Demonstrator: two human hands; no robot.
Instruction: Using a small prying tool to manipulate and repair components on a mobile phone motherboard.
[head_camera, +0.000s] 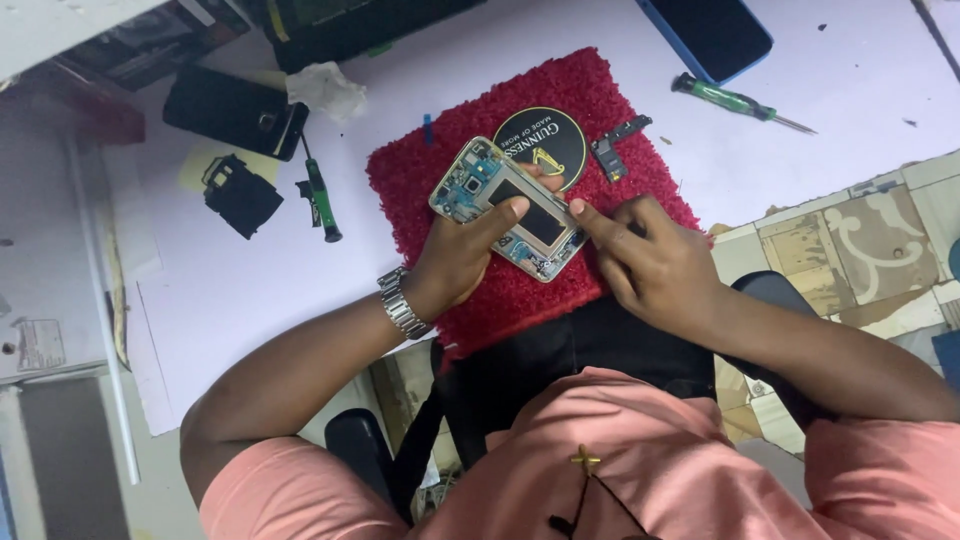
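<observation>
Head view shows the opened phone (508, 208) at the middle of the frame, over the red mat (430, 180). The left hand (462, 255) grips it by its edges, and the right hand (650, 262) pinches at its lower right edge. It looks light, stiff and fragile; the bare circuit parts suggest holding it by the frame only.

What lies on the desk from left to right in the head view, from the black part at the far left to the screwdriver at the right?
Black plastic phone part → small green-handled screwdriver → opened phone frame with exposed circuit board, held by the left hand → right hand → long green-handled screwdriver.
</observation>
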